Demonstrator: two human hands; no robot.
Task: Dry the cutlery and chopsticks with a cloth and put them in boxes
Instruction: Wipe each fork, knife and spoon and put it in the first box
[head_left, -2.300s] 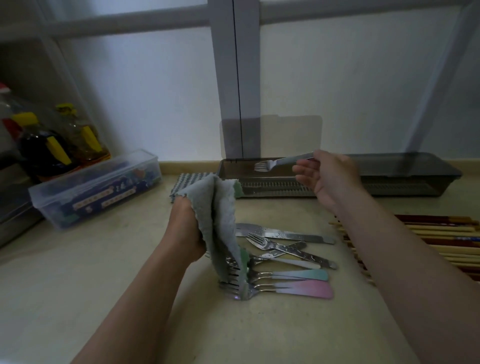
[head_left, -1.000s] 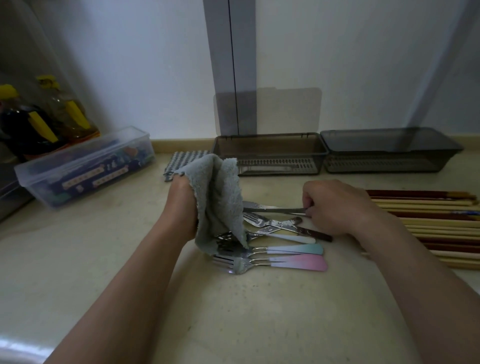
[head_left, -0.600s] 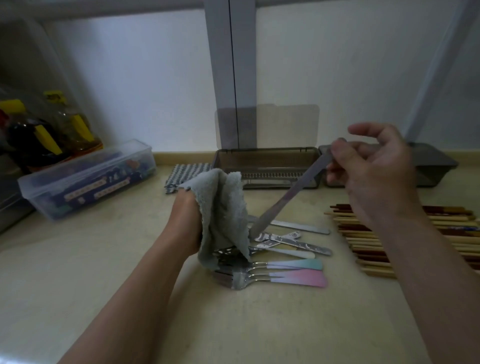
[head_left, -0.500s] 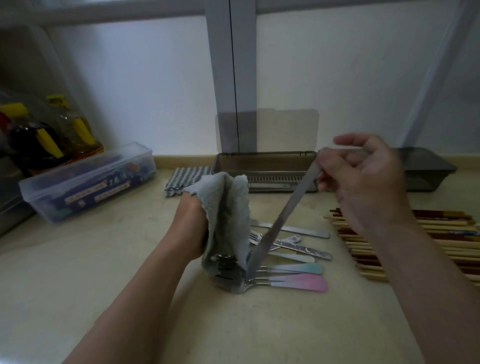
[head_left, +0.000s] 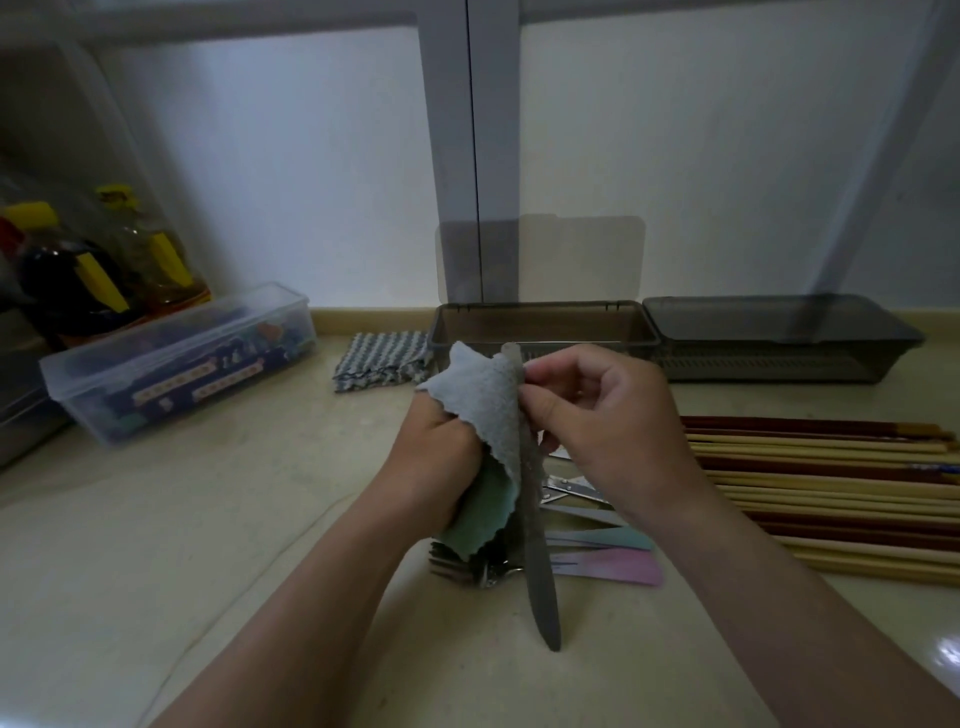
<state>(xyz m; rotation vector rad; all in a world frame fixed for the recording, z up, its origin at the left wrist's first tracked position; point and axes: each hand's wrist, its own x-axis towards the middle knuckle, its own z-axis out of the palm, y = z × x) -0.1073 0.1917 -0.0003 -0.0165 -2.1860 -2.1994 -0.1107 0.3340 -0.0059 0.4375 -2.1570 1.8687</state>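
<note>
While the left hand (head_left: 431, 457) grips the cloth (head_left: 488, 405) around the knife (head_left: 543, 587), in front of the open box (head_left: 540, 322), the right hand (head_left: 608, 415) pinches its handle. Judgement: early stage. Forks (head_left: 608, 564) before the box and chopsticks (head_left: 831, 488) to its front-right await drying; box contents unclear.

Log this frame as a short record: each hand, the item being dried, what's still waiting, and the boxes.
left hand: grips cloth, pressing it against the knife
right hand: pinches knife near its upper end, blade tip pointing down
being dried: knife
waiting: forks below the hands; chopsticks at right
boxes: open box at back, lid up; second box to its right, lid seems down
</note>
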